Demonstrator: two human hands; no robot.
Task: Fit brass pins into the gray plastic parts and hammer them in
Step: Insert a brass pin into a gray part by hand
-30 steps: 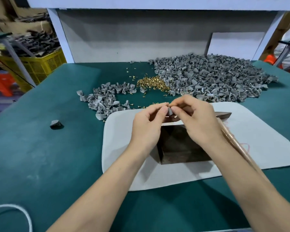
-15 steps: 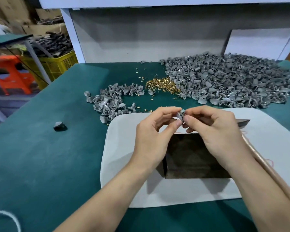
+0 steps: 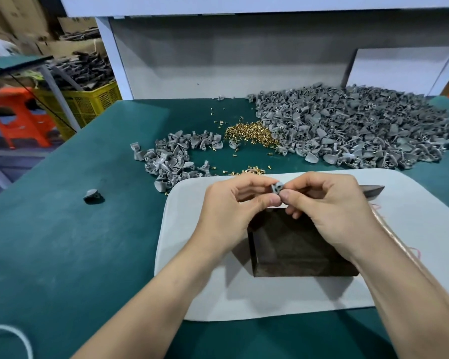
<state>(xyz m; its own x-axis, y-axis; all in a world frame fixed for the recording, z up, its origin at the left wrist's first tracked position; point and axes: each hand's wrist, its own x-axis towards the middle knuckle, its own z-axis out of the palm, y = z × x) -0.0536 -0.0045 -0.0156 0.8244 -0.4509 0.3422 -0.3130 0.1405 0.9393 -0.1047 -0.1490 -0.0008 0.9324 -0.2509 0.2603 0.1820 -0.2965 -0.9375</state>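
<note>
Head view: both hands are meeting up over the white mat (image 3: 270,301), pretty much dead center.
Left hand (image 3: 233,206): it's pinching one small gray part (image 3: 277,189) between thumb and forefinger, with the other fingers curling in underneath.
Right hand (image 3: 332,211): it's pinching that same part from the other side, thumb tip pressing right up against the left thumb tip.
Gray part: it's hanging in the air between the fingertips, above the far edge of the dark block (image 3: 296,252), with its little holes facing the camera. Honestly can't tell if a pin is sitting in it.
Dark block: it's standing on the mat right under the hands.
Hammer (image 3: 372,190): it's lying on the mat on the right, its dark head poking out past the right hand and its wooden handle running back under the right forearm. Neither hand is gripping it.
Brass pins (image 3: 249,133): they're sitting in a gold pile on the green counter (image 3: 75,255) beyond the mat, with a few strays lying around it.
Big heap of gray parts (image 3: 360,130): it's spreading across the back right of the counter, touching the pin pile.
Small heap of gray parts (image 3: 174,159): it's sitting left of the pins, just off the mat's far left corner.
Lone gray piece (image 3: 92,196): it's lying by itself, well left of the mat.
Off the counter: a yellow crate (image 3: 88,104) and an orange stool (image 3: 18,117) are sitting on the left.
</note>
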